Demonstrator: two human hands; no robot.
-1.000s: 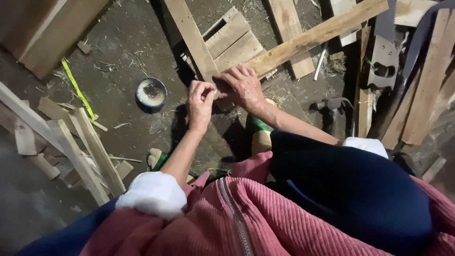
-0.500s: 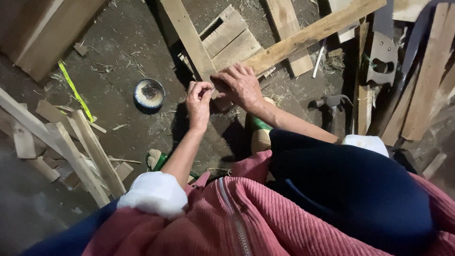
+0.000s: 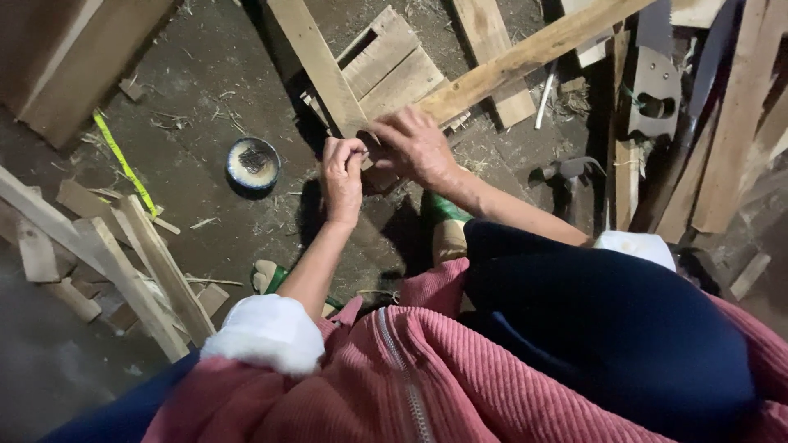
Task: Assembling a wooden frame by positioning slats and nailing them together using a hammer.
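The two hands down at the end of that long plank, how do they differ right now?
The left hand is curled, fingertips pinched together on something too small to tell; the right hand lies spread and flat. The left hand sits just below the long plank; the right hand presses on its end. Both are bare, wrists showing from white cuffs.

The jacket (image 3: 427, 377) is showing pink with thin ribbed lines, and its cuffs (image 3: 267, 332) are looking fluffy white. The tape (image 3: 123, 162) is glowing bright yellow. The little tin (image 3: 253, 162) is looking dark with a pale ring. The boards (image 3: 525, 53) are looking light brown.
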